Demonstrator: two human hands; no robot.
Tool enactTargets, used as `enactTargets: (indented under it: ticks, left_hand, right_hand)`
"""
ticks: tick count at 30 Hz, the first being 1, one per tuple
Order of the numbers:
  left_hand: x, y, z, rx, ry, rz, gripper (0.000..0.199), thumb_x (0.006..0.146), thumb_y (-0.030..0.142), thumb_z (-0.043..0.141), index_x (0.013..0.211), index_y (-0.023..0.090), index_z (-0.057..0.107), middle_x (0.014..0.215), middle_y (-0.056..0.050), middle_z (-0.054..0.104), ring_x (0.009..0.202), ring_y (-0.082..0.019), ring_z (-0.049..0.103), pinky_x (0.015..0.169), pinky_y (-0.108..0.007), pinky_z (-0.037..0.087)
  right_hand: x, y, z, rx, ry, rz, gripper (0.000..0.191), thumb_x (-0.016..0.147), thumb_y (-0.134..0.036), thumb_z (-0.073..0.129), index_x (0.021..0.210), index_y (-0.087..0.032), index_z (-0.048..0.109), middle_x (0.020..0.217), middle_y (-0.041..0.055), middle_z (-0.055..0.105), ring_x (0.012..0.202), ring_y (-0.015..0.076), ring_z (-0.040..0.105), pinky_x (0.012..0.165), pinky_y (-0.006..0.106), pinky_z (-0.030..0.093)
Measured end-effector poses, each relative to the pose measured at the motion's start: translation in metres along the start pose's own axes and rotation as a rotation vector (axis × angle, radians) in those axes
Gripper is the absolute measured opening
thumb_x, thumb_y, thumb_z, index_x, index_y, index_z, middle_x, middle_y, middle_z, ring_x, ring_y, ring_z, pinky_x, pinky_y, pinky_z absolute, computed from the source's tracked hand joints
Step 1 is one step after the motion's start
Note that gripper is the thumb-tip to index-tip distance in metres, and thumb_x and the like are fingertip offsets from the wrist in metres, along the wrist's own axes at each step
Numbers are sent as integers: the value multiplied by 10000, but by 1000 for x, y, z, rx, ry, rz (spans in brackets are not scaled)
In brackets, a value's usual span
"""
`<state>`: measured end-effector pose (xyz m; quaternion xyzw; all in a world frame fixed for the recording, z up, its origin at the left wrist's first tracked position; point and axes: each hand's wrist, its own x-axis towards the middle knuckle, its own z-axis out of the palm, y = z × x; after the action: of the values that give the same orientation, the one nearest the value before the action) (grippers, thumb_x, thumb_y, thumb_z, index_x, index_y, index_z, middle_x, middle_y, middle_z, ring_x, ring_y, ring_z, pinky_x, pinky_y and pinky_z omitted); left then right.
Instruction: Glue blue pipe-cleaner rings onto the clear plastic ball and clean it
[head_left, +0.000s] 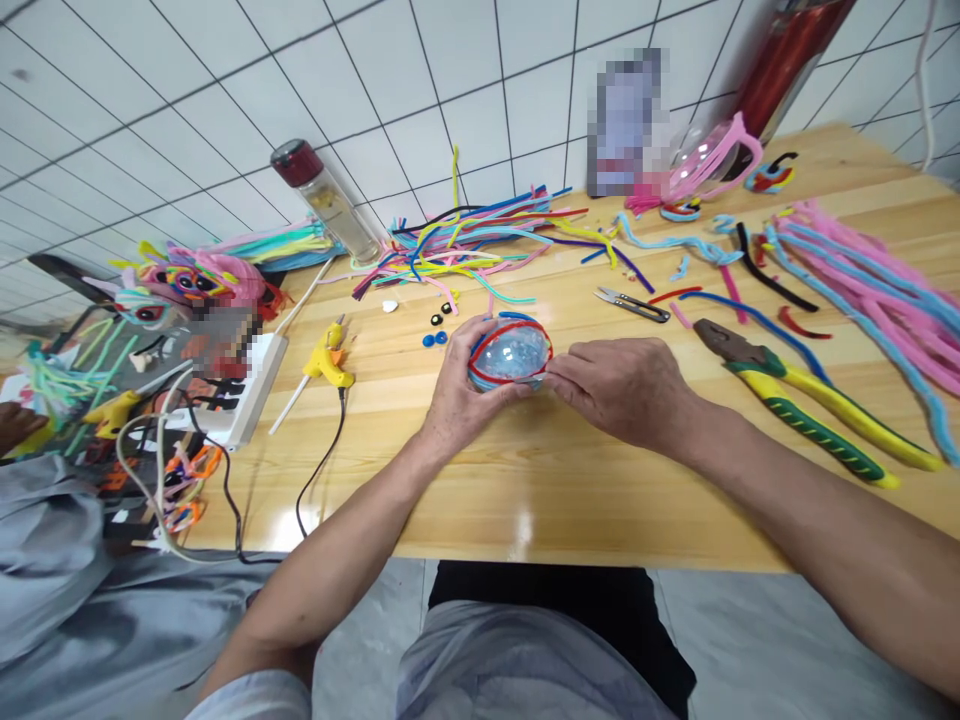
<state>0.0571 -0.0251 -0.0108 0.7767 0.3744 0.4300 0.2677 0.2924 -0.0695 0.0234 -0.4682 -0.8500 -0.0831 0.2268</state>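
A clear plastic ball [513,352] is held just above the wooden table, edged with a red pipe cleaner [550,345] and blue ones around its sides. My left hand [465,380] wraps around the ball's left side, thumb along the near edge. At the right edge, my right hand [626,390] pinches the end of the red pipe cleaner against the ball; its fingertips are partly hidden. Left of the ball lie small blue discs [434,340] and black-and-white eye pieces [442,315].
A yellow glue gun [330,358] with its cord lies left, beside a white power strip [255,390]. Pliers [810,400] and thread snips [632,304] lie right. Pipe cleaners [472,240] pile at the back near a bottle [326,200]. Another person's sleeve [52,540] is at left.
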Motion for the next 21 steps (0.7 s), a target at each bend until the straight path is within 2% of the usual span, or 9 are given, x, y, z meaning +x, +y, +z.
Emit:
enactTargets:
  ticks: [9, 21]
  left_hand:
    - [1, -2, 0, -38, 11, -31, 865, 742, 622, 845, 1457, 309, 473, 1490, -117, 519, 1392, -308, 537, 1208, -520, 408]
    - [2, -2, 0, 25, 6, 17, 871, 737, 651, 830, 1457, 325, 465, 1489, -107, 512, 1390, -307, 532, 1191, -515, 432]
  right_hand:
    - [1, 4, -6, -22, -45, 41, 471, 1068, -429, 387, 907, -209, 772, 710, 35, 719, 602, 134, 548, 571, 321, 190]
    - [0, 4, -1, 11, -59, 24, 482, 1080, -438, 362, 937, -213, 763, 751, 31, 740, 631, 141, 581, 578, 309, 199]
